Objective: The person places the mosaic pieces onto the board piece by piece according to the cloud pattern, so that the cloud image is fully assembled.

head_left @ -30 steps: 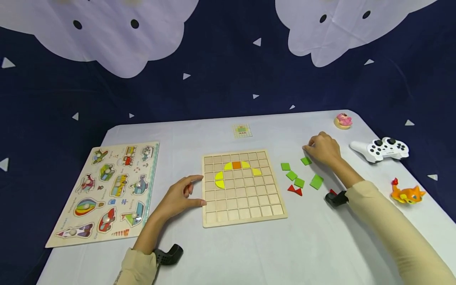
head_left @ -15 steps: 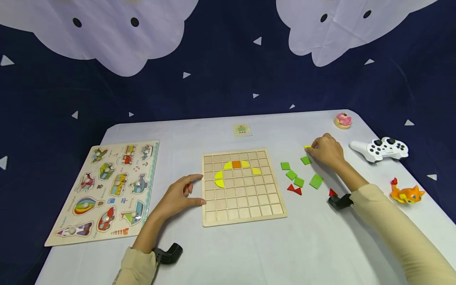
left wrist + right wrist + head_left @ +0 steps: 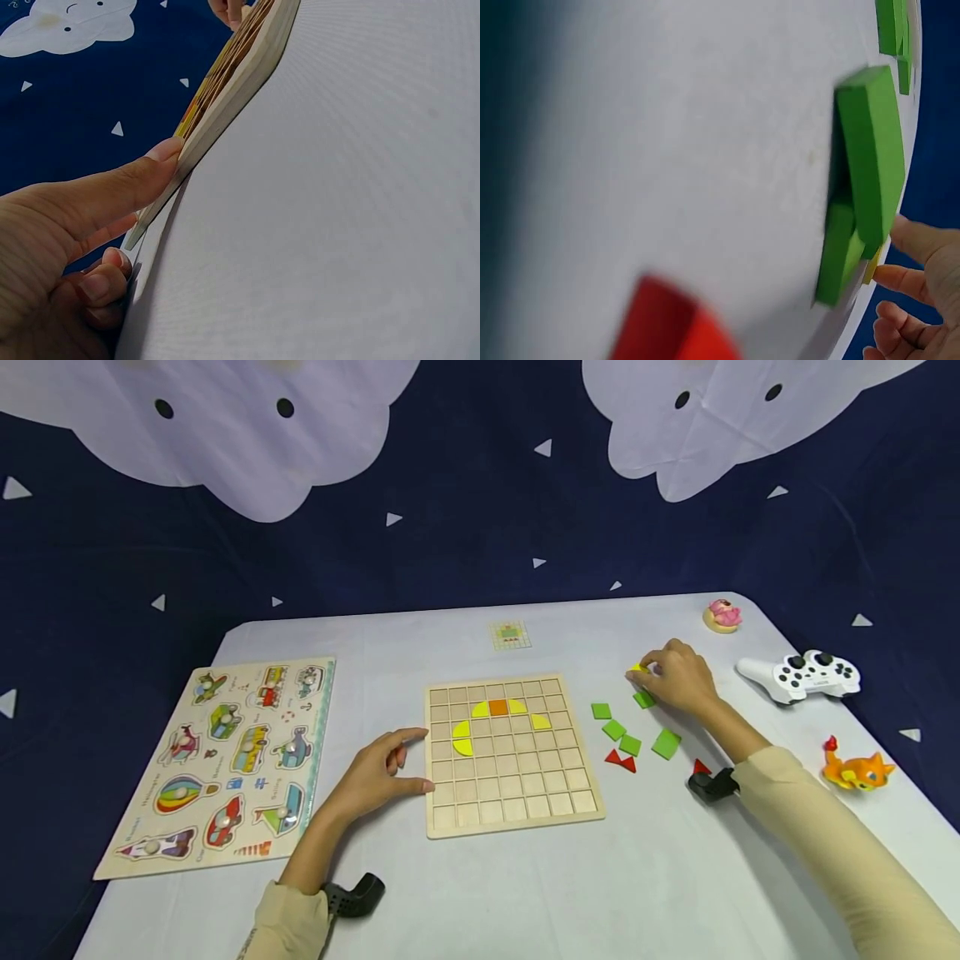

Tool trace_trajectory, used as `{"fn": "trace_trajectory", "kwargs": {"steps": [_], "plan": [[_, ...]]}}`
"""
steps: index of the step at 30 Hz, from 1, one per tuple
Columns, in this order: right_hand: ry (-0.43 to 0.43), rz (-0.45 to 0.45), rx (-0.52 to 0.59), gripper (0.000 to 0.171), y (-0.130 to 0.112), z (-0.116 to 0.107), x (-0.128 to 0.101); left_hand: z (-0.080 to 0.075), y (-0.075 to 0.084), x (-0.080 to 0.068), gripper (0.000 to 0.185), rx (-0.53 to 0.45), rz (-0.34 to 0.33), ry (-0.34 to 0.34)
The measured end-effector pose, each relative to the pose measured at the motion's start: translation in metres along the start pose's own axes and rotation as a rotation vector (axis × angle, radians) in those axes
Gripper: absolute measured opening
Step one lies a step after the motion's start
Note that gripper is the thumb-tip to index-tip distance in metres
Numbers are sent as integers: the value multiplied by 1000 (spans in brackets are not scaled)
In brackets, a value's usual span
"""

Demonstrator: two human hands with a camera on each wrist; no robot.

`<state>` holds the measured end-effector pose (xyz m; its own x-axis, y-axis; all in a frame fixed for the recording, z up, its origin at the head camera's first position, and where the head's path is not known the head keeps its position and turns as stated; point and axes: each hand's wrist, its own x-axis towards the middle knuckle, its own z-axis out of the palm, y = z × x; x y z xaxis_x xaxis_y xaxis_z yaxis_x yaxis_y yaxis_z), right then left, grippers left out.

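A wooden grid board (image 3: 517,793) lies mid-table with yellow curved pieces (image 3: 462,737) and an orange square (image 3: 498,707) set in its upper cells. My left hand (image 3: 408,762) rests at the board's left edge; in the left wrist view the thumb (image 3: 127,187) presses the board's side (image 3: 240,75). My right hand (image 3: 643,673) pinches a small yellow piece (image 3: 637,668) just above a green square (image 3: 643,700). In the right wrist view the yellow piece (image 3: 871,270) shows between fingertips (image 3: 904,279) behind green squares (image 3: 870,150).
More green squares (image 3: 613,728) and red triangles (image 3: 621,761) lie right of the board. A white game controller (image 3: 802,675), an orange toy (image 3: 855,768) and a pink donut toy (image 3: 723,614) sit far right. A vehicle peg puzzle (image 3: 225,760) lies left, and a small pattern card (image 3: 510,634) behind the board.
My right hand has taken up the small yellow piece and shifted slightly left over the green squares. The left hand and board have not moved.
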<state>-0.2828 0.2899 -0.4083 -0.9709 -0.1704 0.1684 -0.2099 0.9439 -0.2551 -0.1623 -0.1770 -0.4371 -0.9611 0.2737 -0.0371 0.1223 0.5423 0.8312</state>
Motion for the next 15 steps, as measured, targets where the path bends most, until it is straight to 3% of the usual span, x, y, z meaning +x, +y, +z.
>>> {"fn": "trace_trajectory", "kwargs": {"steps": [6,15], "plan": [[24,-54,-70,29,-4,0,2,0,0,-1,76,1,-7,-1],[-25,-48,-1,34,-4,-3,-1,0,-1,-1,75,-8,5,1]]}}
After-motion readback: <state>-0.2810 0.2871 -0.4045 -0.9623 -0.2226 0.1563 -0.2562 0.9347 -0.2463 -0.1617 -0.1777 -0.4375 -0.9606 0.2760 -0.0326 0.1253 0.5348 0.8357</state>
